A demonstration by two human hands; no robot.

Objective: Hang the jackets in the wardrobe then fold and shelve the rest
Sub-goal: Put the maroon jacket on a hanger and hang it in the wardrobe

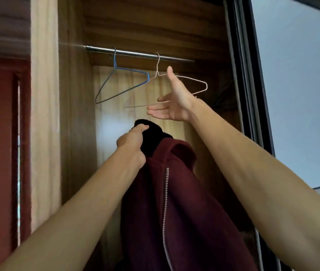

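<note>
The tall wooden wardrobe [155,26] stands open, its dark-framed sliding door [253,75] pushed off to the right so the hanging space is free to reach into. In front of that opening hangs the task's thing, a dark maroon zip-up jacket [184,202], held up high and well below the rail. Its body drops straight down, which lets the shoulders fall open for a hanger. Its black fleecy collar [151,137] sits at the top and a silver metal zip [166,192] runs down the front.

Across the top of the wardrobe runs a round steel rail [135,53]. Two bare wire hangers hook over it, a blue wire hanger [131,70] on the left and a pale pink wire hanger [157,65] just beside it on the right. Their near ends overlap in this view.

The left hand [133,143] carries the jacket. Its grip is closed tight, fingers and thumb bunched round the black collar, probably because the collar is the spot that must end up at the hanger's neck.

The right hand [174,102] is up at the pink hanger, its grip wide open, fingers straight and thumb raised, holding nothing (whether it touches the wire I cannot tell). I judge it is going for that hanger, the nearer one to this arm.
</note>
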